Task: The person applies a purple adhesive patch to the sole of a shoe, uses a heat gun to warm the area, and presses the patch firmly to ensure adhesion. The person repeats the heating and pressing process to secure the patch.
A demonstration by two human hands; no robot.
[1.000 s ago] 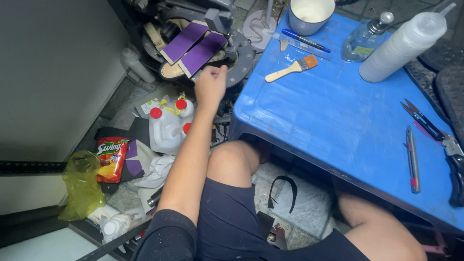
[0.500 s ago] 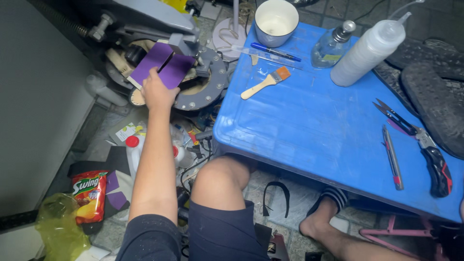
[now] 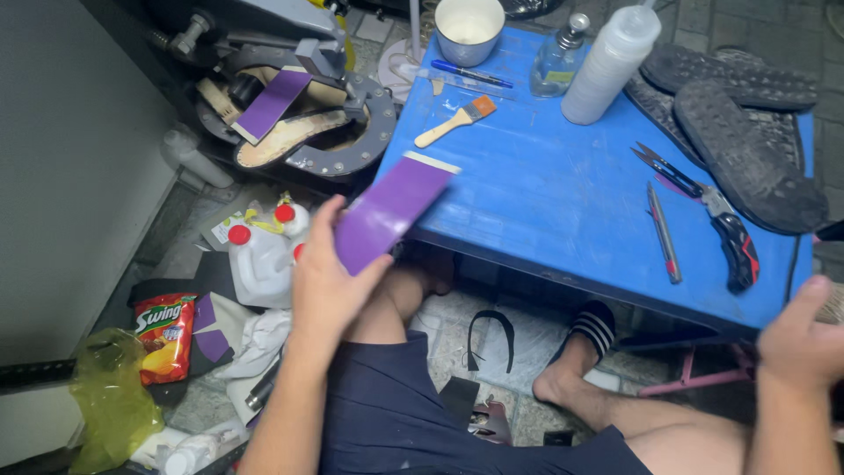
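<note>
Cluttered floor surrounds a low blue bench (image 3: 563, 202), where a seated person works with bare legs tucked under it. A purple strip (image 3: 387, 214) with a pale end sits in the left hand (image 3: 330, 281), pinched at its lower end between thumb and fingers, its upper end tilted out over the bench's near-left corner. The right hand (image 3: 804, 339) is well apart from it, off the bench's right end, loosely curled; whether it grips anything I cannot tell, since it is cut by the frame edge.

Left of the bench stands a dark metal press (image 3: 299, 97) holding a second purple strip (image 3: 271, 104) over a pale insole shape (image 3: 290, 136). On the bench, toward its far edge, lie a small brush (image 3: 457, 120), a blue pen (image 3: 470, 74), a white cup (image 3: 469, 28), a glass bottle (image 3: 563, 54) and a white squeeze bottle (image 3: 609, 63). Scissors (image 3: 673, 171), a slim tool (image 3: 664, 233) and a utility knife (image 3: 734, 242) lie toward its right end, beside two black soles (image 3: 738, 123).

Judging by the grip, the strip would handle best kept flat and held by its edges, so its face stays clean and unbent. Below the bench's left side lie white jugs (image 3: 259, 255) with red caps and a snack bag (image 3: 163, 334).
</note>
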